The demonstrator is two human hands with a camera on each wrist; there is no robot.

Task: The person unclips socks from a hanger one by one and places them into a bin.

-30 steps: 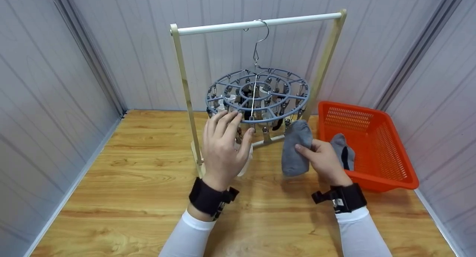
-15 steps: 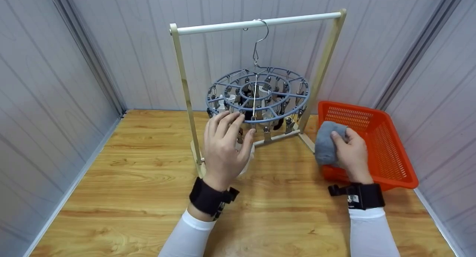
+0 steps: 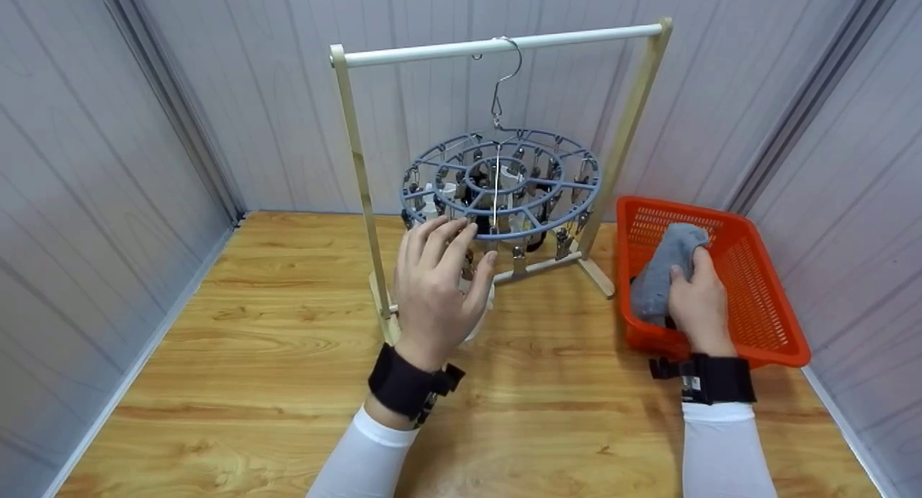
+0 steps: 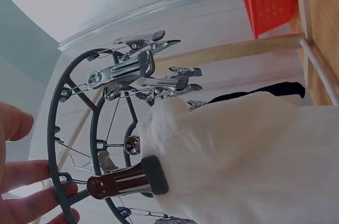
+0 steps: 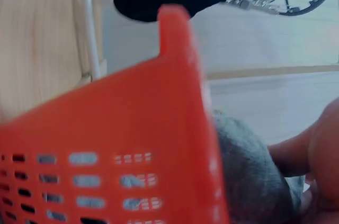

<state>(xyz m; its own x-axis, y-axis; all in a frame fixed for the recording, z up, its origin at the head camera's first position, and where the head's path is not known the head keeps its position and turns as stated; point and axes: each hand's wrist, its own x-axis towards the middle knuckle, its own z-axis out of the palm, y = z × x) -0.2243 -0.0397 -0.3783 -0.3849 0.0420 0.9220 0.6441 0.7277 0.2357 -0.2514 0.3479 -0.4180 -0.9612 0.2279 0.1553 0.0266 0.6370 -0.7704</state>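
Grey sock (image 3: pixel 659 278), gripped by the right hand (image 3: pixel 697 303), enters the basket (image 3: pixel 756 296); next, letting go. Left hand (image 3: pixel 432 289), released, touches the hanger (image 3: pixel 497 188).

Bright, even indoor light with soft shadows; the head view bends at its edges, the right-wrist view is blurred.

you're looking into a narrow booth closed in by pale grey panelled walls (image 3: pixel 238 87) on three sides, with darker metal strips running down the two back corners. the floor of it is a wooden tabletop (image 3: pixel 238 354) in warm honey tones with strong grain. the light is soft and even, with faint shadows on the wood.
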